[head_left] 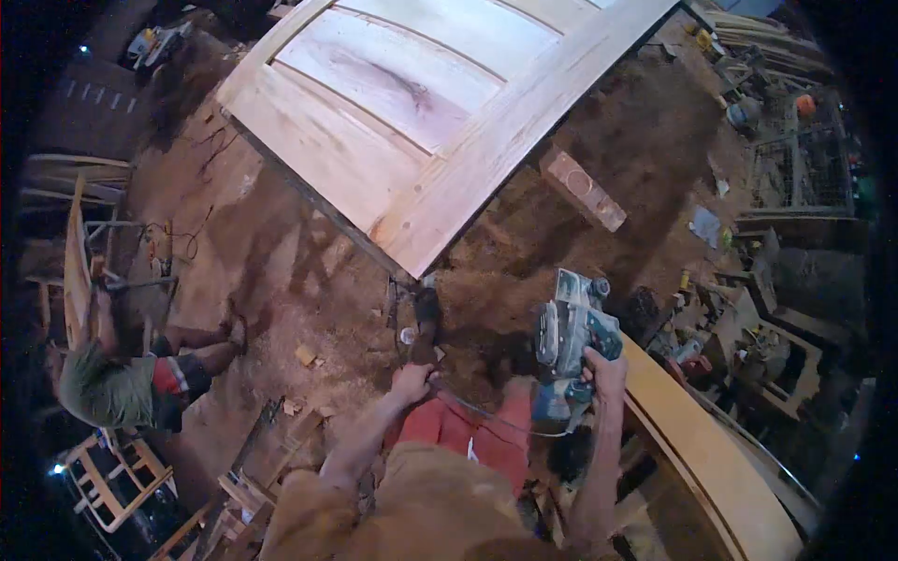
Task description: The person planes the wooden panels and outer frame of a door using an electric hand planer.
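Note:
My right hand (pixel 606 369) is wrapped round the handle of a green electric hand planer (pixel 561 337), held up off the ground at my right side with its metal sole turned sideways. From the planer's rear a thin power cord (pixel 491 413) runs across in front of my red shorts to my left hand (pixel 412 381). That hand is closed round the cord in front of my left thigh. Ahead of both hands lies a large pale wooden panelled door (pixel 477 136), raised above the floor, its near corner pointing at me. Neither hand touches the door.
A wooden block (pixel 585 192) sticks out beneath the door's right edge. On my right stands a long curved board (pixel 706 444). Tools and scrap (pixel 692 351) lie beyond it. At left, another person (pixel 117 383) bends beside a plank (pixel 77 266). Sawdust covers the floor (pixel 281 290).

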Available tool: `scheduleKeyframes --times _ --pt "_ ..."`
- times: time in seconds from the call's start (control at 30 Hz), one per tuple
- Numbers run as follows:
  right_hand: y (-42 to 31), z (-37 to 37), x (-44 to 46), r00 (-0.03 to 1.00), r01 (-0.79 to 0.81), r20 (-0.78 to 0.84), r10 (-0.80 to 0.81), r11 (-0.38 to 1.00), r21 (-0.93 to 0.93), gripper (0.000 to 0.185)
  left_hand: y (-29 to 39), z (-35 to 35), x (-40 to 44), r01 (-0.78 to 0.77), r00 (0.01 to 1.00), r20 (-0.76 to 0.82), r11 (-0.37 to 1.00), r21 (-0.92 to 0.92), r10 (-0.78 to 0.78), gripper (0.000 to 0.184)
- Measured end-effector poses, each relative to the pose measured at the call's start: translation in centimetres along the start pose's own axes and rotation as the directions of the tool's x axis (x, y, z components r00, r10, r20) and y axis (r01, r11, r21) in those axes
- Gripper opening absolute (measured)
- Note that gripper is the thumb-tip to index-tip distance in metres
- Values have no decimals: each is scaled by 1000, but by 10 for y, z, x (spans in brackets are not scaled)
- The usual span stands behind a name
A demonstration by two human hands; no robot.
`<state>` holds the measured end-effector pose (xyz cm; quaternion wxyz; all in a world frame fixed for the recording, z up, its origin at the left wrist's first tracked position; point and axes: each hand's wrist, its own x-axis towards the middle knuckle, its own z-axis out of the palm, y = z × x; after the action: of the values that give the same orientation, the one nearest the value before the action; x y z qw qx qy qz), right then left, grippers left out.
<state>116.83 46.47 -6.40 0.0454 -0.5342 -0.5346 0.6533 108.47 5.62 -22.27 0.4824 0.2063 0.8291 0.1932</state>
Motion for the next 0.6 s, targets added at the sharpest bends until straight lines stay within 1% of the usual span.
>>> scheduleKeyframes --times 0.03,0.07,0.13,0.17,0.2,0.23,0.27,0.3,0.33,0.37,0.4,0.43,0.47,0.5,0.57,0.6 --pt "37 -5 22 1000 -11 -20 12 1000 21 21 -15 21 12 45 999 7 999 -2 -45 31" --pt "64 -5 43 1000 3 7 -3 999 37 21 -38 51 27 47 998 -26 998 -38 -48 33" --pt "119 16 81 996 88 7 -90 988 126 19 -102 112 72 -45 990 -140 984 -172 20 37" --pt "114 44 79 985 123 -145 -94 971 204 21 -132 128 97 -100 978 -200 970 -223 55 39" --pt "139 42 109 987 123 -124 -98 969 216 21 -124 128 95 -86 967 -248 993 -75 65 40" --pt "179 36 125 997 35 -79 -27 994 99 22 -119 138 73 -46 964 -259 996 72 63 41" --pt "216 40 148 996 28 -91 -22 997 68 23 -104 125 69 -27 964 -261 995 96 51 41" --pt "253 43 170 995 20 -103 -16 999 37 23 -86 113 75 -101 887 -432 982 162 162 39" --pt "279 49 187 993 12 -115 -11 1000 6 24 -77 111 76 -157 778 -568 958 239 269 38" --pt "303 46 198 998 -24 -54 21 999 -49 37 -79 112 78 -133 781 -567 956 260 263 38" --pt "322 46 207 999 -53 3 53 993 -109 51 -85 117 81 -57 815 -549 969 242 186 35" --pt "367 44 232 998 54 -5 -57 959 -279 60 -86 123 81 21 840 -533 975 220 102 31" --pt "401 42 249 999 47 11 -46 961 -272 60 -80 123 82 42 840 -535 973 226 88 31" --pt "433 38 261 982 171 -3 -188 899 -404 51 -68 118 83 43 841 -536 979 201 73 28" --pt "475 37 277 944 301 12 -329 848 -436 47 -66 126 98 56 844 -535 982 180 50 25" --pt "495 37 284 918 362 19 -397 814 -454 45 -70 132 101 65 801 -592 972 227 85 23"
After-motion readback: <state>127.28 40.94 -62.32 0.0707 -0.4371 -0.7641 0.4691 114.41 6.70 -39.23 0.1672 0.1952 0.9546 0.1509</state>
